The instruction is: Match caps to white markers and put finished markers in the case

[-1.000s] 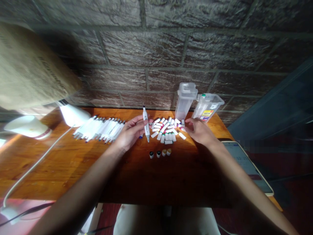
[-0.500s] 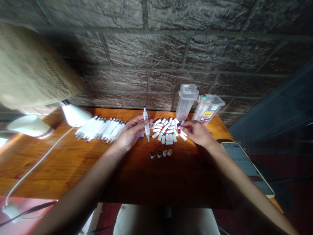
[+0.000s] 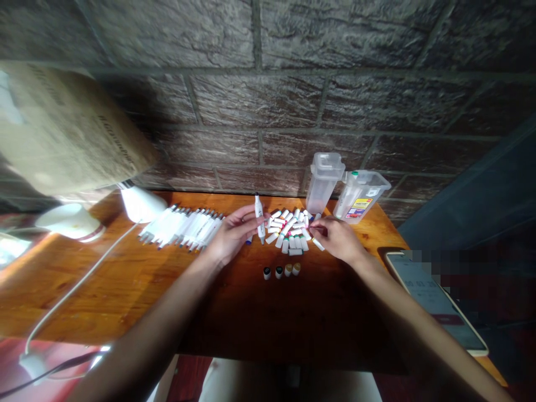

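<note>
My left hand (image 3: 232, 237) grips a white marker (image 3: 259, 216) upright, its tip pointing down at the wooden table (image 3: 125, 290). My right hand (image 3: 337, 239) rests at the right edge of a pile of white marker caps (image 3: 288, 229), fingers curled and pinching at one cap. A row of white markers (image 3: 184, 226) lies to the left of my left hand. Several caps (image 3: 281, 271) stand in a short line in front of the pile.
Two clear plastic containers (image 3: 324, 181) (image 3: 360, 195) stand against the brick wall. A phone (image 3: 439, 301) lies at the table's right edge. A white lamp base (image 3: 69, 220), its cable (image 3: 71, 296) and a beige sack (image 3: 62, 134) are at the left.
The view has tilted, shifting everything down and right. My right hand drew in slightly toward the caps; my left hand still holds the marker upright.
</note>
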`<state>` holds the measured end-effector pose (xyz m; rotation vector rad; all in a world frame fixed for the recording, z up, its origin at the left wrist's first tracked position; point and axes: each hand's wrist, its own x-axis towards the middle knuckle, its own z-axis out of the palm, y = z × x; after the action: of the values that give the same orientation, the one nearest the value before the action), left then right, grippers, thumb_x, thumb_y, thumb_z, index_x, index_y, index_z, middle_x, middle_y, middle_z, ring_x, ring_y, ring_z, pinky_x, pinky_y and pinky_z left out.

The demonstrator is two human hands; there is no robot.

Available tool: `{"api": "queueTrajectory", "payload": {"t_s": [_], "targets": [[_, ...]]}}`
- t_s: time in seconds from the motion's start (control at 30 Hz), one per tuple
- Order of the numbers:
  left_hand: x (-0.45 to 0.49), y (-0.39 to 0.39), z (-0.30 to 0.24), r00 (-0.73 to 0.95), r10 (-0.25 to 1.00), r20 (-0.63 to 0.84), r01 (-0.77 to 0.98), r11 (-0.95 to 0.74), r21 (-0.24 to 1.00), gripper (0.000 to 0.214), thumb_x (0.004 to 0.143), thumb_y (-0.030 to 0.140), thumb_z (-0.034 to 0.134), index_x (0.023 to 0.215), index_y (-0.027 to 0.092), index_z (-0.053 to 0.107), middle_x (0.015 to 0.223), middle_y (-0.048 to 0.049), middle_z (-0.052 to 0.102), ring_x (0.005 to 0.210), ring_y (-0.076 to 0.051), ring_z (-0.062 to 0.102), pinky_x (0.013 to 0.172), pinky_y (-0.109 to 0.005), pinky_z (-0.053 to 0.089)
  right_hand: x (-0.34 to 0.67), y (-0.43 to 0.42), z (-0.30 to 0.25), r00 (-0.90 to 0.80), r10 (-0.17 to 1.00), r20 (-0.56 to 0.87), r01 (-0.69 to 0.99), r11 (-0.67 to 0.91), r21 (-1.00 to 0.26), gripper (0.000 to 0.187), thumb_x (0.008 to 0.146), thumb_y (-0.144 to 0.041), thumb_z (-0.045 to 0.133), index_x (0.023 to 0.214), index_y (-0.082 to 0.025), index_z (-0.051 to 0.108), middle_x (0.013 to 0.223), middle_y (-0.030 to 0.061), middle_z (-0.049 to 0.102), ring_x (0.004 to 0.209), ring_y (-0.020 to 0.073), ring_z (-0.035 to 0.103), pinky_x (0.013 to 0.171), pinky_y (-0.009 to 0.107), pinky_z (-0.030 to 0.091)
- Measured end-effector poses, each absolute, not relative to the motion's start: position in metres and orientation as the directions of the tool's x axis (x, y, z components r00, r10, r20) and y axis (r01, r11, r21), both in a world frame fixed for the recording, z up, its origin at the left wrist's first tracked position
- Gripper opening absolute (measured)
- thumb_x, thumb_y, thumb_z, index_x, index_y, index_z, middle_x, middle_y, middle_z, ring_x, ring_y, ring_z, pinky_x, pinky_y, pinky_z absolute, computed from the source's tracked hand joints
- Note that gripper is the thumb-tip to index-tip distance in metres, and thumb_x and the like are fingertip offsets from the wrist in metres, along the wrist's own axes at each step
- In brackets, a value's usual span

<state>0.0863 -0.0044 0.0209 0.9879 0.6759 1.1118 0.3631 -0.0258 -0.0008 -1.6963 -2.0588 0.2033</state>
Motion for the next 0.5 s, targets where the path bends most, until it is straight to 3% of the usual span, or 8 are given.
{"api": "queueTrajectory", "payload": {"t_s": [0.5], "targets": [[0.0862,-0.0021,0.0203,0.259,0.963,0.074,-0.421,0.044,0.906,0.034,0.07,0.026,0.086,0.101,0.018,0.074,0.102,-0.0074,0.078,0.087,-0.017,0.073,0.082,-0.028,0.055,0.3608,-0.027,0.0012,-0.128,0.961,0.245,0.883,0.223,-0.413,0.02,0.092,-0.026,0.056,0.094,-0.02,0.075,0.096,0.007,0.075,0.082,0.0201,0.068,0.082,0.032,0.053]]}}
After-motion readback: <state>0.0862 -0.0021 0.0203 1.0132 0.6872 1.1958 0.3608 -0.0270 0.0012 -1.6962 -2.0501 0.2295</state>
